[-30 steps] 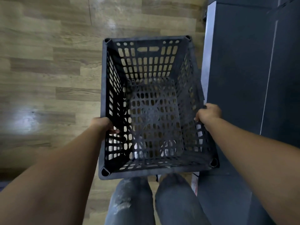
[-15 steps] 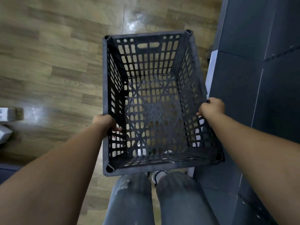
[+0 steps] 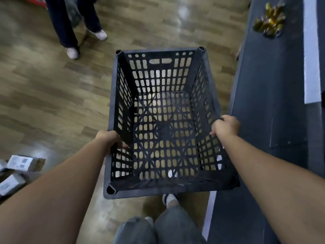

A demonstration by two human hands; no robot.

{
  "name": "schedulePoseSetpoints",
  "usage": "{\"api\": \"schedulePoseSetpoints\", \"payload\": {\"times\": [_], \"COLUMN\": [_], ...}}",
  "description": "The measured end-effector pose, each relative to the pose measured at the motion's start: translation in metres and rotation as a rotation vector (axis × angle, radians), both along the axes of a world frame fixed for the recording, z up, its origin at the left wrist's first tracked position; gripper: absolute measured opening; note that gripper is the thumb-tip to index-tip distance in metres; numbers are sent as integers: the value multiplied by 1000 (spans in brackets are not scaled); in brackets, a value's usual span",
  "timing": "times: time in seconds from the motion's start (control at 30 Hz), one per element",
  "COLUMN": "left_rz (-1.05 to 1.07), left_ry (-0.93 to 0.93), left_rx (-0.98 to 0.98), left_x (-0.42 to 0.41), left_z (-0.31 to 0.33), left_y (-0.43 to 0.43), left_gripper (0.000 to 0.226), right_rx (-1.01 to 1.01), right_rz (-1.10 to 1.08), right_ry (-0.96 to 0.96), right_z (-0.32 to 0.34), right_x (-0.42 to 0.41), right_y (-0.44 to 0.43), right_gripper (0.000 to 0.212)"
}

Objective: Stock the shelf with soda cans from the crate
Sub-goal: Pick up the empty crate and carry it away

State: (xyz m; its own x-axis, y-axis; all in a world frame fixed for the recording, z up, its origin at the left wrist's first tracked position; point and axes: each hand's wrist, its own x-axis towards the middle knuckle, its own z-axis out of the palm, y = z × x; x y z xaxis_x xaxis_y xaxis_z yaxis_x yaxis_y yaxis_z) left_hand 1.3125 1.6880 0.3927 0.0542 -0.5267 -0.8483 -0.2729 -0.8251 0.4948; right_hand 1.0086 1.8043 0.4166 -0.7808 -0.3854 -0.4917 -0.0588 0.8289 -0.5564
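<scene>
At eleven o'clock I see another person's dark-trousered legs [image 3: 70, 22] in pale shoes [image 3: 72, 53] on the wood-plank floor [image 3: 44, 88]. At eight o'clock, grey boxes [image 3: 22, 162] lie together. At one o'clock, a gold-wrapped cluster [image 3: 270, 21], too blurred to identify.

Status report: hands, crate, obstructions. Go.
Left hand and right hand gripping the crate by its side rims. Crate empty, no cans inside. Another person's legs ahead left; boxes on floor, left.
</scene>
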Motion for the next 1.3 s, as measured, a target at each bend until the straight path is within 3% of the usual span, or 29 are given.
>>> {"api": "schedulePoseSetpoints", "payload": {"times": [0.23,0.37,0.77,0.97,1.3], "left_rz": [111,195,-12,-84,-98], "left_ry": [21,39,-12,11,36], "left_rx": [-80,-125,-146,-114,-113], "left_x": [-22,-17,30,50,21], "left_z": [34,48,60,54,32], "left_y": [-71,-115,-316,-425,-578], "left_gripper": [19,21,25,37,40], "right_rx": [-85,-112,-32,-33,-21], "right_rz": [137,205,107,48,12], "right_ry": [41,56,103,167,229], "right_z": [46,59,53,54,42], "right_x": [-27,-24,29,53,30], "right_y": [-120,-181,-354,-443,-587], "right_gripper": [34,34,35,22,19]}}
